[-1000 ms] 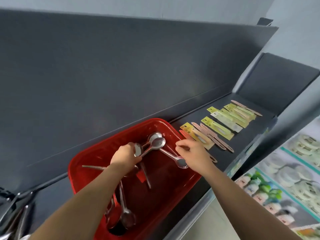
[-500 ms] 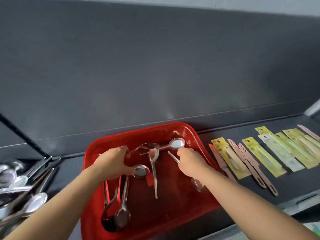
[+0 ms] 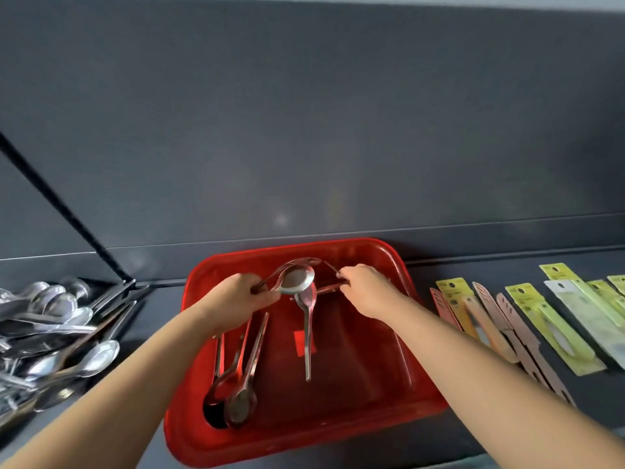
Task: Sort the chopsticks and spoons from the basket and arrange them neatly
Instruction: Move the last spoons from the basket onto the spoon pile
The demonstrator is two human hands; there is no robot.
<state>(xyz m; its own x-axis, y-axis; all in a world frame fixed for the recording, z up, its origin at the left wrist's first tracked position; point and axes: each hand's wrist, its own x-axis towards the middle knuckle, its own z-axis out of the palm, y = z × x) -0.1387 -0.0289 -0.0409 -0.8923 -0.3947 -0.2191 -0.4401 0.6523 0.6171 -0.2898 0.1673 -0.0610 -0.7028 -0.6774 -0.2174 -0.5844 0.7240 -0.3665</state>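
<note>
A red plastic basket (image 3: 365,421) sits on the dark shelf with several steel spoons in it. My left hand (image 3: 236,299) grips the handles of a couple of spoons (image 3: 297,278), their bowls raised over the basket's far side. My right hand (image 3: 367,289) pinches the handle of another spoon (image 3: 333,288) close beside them. One spoon (image 3: 307,333) lies in the basket's middle, bowl toward the back. Two more spoons (image 3: 238,397) lie at the near left corner.
A heap of steel spoons (image 3: 50,333) lies on the shelf left of the basket. To the right, packaged utensils on yellow-green cards (image 3: 554,326) and pink ones (image 3: 517,336) lie in a row. A dark back panel (image 3: 304,130) rises behind.
The view has swung left, bringing the spoon heap into sight. My left hand has gathered spoons and raised them; my right hand moved up toward the basket's back with a spoon handle.
</note>
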